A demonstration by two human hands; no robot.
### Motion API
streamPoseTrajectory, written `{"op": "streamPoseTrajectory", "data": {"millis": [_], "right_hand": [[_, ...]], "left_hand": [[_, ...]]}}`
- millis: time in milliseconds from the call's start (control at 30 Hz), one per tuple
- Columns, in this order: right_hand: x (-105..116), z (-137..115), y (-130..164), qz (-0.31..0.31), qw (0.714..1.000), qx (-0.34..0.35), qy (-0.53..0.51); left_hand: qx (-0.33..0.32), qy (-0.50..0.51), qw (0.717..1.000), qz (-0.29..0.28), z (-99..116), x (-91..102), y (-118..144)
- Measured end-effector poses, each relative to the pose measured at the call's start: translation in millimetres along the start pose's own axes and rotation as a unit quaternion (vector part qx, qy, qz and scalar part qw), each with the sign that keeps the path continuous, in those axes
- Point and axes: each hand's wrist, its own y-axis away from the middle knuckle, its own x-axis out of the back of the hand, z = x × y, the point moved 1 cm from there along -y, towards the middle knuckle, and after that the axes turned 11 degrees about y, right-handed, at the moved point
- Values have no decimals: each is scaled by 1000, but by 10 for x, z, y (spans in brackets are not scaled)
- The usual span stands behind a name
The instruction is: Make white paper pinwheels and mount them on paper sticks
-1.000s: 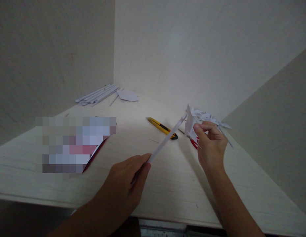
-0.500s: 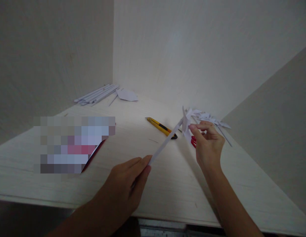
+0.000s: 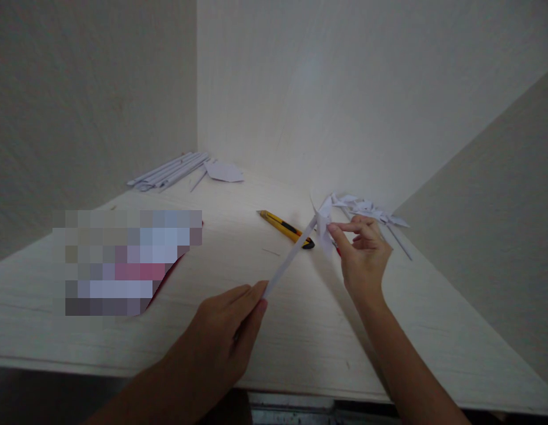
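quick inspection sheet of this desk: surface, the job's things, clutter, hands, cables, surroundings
surface: pale wood-grain desk, set into a corner; a blurred patch covers part of its left side.
job's things: white paper stick held at a slant above the desk, with a folded paper pinwheel head at its far end.
clutter: yellow utility knife behind the stick; bundle of rolled paper sticks and a folded paper piece in the far corner; pile of paper pinwheels at right; something red mostly hidden behind the right hand.
hands: left hand pinches the stick's near end; right hand fingers on the pinwheel head.
cables: nothing seen.
surroundings: plain pale walls on three sides.
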Motion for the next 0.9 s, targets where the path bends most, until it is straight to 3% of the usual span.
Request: {"op": "streamPoseTrajectory", "data": {"millis": [200,567,700,800,900], "right_hand": [[-24,-39,37,2,998,38,42],[-77,10,40,-15,999,39,35],[-74,6,30,-28,999,24,31],[-30,-22,2,-18,1000,16,17],[38,-36,-29,22,1000,-9,-12]], "left_hand": [[-12,-11,1000,-3,-5,-17,2],[1,10,1000,-13,19,-18,-16],[99,66,993,-26,4,-17,-11],[235,172,956,-47,-24,-29,3],[300,256,917,-55,-51,-32,3]]}}
